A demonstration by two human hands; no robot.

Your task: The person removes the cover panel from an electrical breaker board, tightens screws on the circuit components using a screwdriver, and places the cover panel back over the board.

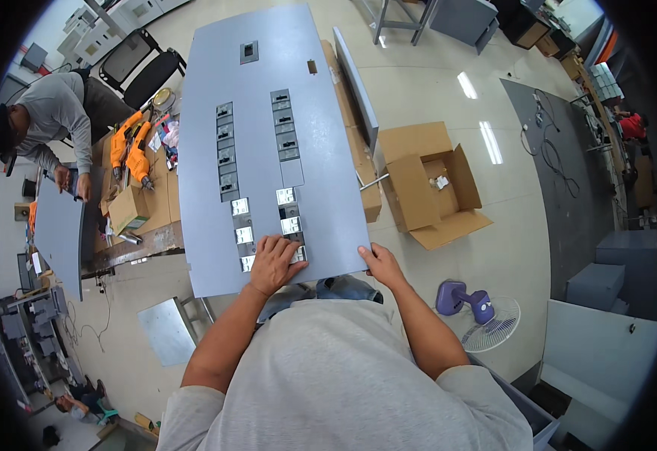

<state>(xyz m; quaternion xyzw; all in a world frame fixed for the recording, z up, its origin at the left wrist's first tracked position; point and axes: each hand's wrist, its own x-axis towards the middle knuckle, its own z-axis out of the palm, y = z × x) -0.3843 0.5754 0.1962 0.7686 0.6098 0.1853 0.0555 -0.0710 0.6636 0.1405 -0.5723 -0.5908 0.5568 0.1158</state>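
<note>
We've got a big grey panel (pixel 257 161) flat in front of us, its near edge right by our waist; what bears it is mostly hidden. Two columns of breakers run lengthwise down it: dark-faced ones (pixel 225 146) toward the mid, light-faced ones (pixel 240 207) nearer our edge. One lone breaker (pixel 249 51) sits up by the far edge, w/ a small cutout (pixel 312 67) nr the far R corner.

Our L hand (pixel 272 263) lies palm-down nr the near edge, btwn the columns' near ends. Fingers bent & slightly spread, thumb & index about the R column's nearmost block (pixel 301 254); can't tell if they're pinching it. Our R hand (pixel 381 264) pinches the panel's near R corner, thumb on top, other fingers curled & mostly hidden.

Off the panel's L edge is the counter (pixel 155 242). Toward its far side: 2 orange drills (pixel 139 158); nr its near edge, a small cardboard box (pixel 128 210). Past its L edge, a co-worker (pixel 58 105) bends w/ both hands at another grey sheet (pixel 58 225). To our R, on the floor: an open carton (pixel 411 188) & a purple fan (pixel 482 307).
</note>
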